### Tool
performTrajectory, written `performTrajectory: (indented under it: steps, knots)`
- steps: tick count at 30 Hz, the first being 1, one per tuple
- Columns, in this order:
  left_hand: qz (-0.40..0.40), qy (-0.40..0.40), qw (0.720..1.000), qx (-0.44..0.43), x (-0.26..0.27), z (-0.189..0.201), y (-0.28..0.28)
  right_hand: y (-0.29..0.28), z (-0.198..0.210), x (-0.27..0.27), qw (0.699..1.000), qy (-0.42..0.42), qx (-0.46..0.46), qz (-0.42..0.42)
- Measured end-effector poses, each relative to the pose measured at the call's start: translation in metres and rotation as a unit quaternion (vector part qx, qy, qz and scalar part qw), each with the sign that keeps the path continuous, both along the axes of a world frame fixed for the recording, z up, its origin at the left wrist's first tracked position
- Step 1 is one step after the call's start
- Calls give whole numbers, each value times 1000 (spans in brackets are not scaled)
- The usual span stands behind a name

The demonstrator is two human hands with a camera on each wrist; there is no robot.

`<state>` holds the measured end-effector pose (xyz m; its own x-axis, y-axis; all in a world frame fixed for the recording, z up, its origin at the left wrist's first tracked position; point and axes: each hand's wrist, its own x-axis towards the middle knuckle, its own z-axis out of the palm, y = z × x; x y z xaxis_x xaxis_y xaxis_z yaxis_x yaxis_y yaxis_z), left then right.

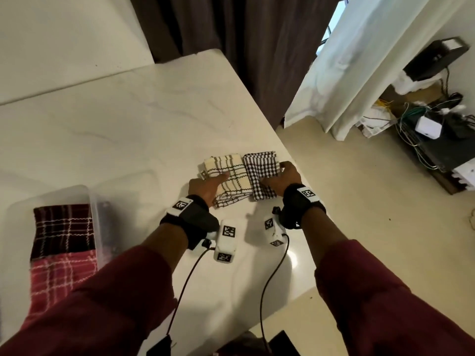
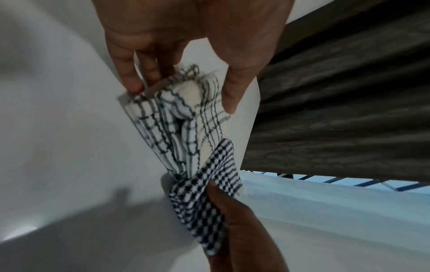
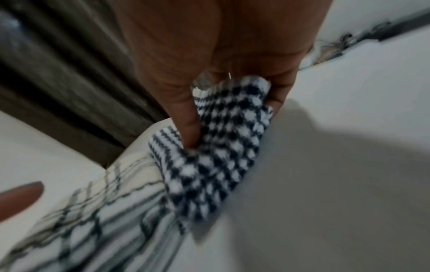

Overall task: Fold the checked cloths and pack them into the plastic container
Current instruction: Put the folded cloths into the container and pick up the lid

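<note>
Two folded checked cloths are seen side by side, touching, near the right edge of a white marbled worktop (image 1: 123,119) at the centre of the head view. The cream cloth (image 1: 228,173) with dark grid lines lies on the left; the black-and-white houndstooth cloth (image 1: 259,173) lies on the right.

The left hand (image 1: 205,187) is laid on the cream cloth's left edge. In the left wrist view its fingers (image 2: 130,81) are curled at one side of the folded stack and the thumb is pressed at the other, so the cloth is gripped between them.

The right hand (image 1: 284,177) is set on the houndstooth cloth's right edge. In the right wrist view that cloth is pinched between thumb and fingers (image 3: 277,95).

A clear plastic container (image 1: 93,201) is seen at the lower left of the head view, well apart from the hands. Inside it a dark maroon checked cloth (image 1: 64,229) lies above a pink checked cloth (image 1: 61,278).

Dark curtains (image 1: 231,29) hang at the top of the frame.
</note>
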<state>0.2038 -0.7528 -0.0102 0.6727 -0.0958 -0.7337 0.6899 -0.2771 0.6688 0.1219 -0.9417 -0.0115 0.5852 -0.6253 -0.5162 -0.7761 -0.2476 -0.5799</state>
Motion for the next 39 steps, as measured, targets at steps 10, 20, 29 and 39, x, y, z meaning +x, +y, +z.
performTrajectory:
  steps: [10,20,29,39]
  knots:
    - [-61,-199,976,-58,-31,39,37,60,32,-20,970,-193,149,-11]
    - [47,-276,954,-109,-80,124,227,206,78,-14,889,-287,320,159]
    - [269,-292,912,-103,-101,122,377,328,126,56,876,-319,139,333]
    - [271,-244,919,-150,-100,107,446,400,110,93,773,-181,-297,531]
